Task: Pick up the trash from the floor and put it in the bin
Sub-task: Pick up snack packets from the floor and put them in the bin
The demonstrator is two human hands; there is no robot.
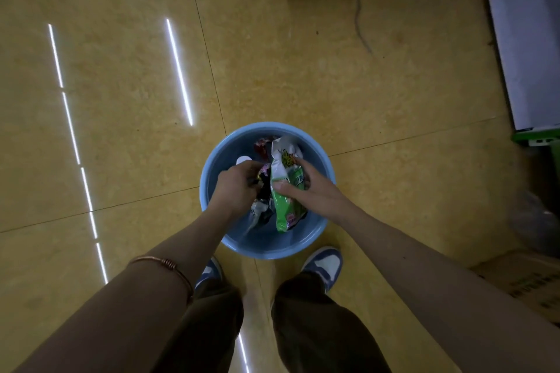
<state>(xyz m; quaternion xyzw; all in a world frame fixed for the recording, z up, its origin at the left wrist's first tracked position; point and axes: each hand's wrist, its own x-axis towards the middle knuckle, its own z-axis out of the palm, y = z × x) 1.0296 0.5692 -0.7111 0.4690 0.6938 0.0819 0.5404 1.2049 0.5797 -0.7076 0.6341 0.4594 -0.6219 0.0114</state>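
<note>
Over the round blue plastic bin [233,145], a green snack bag [285,209] is being squeezed by the right grip [315,191], a dark crumpled wrapper [262,173] by the left grip [235,188].

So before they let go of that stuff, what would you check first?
1. Green bag is over the bin's opening: ok.
2. Right hand has hold of the green bag: ok, thumb lies across it.
3. Left hand is over the opening with its dark wrappers: ok.
4. Bin stands upright on the floor: ok.
5. Room left inside: ok, bare blue wall shows.
6. More trash outside this view: cannot tell.
</note>
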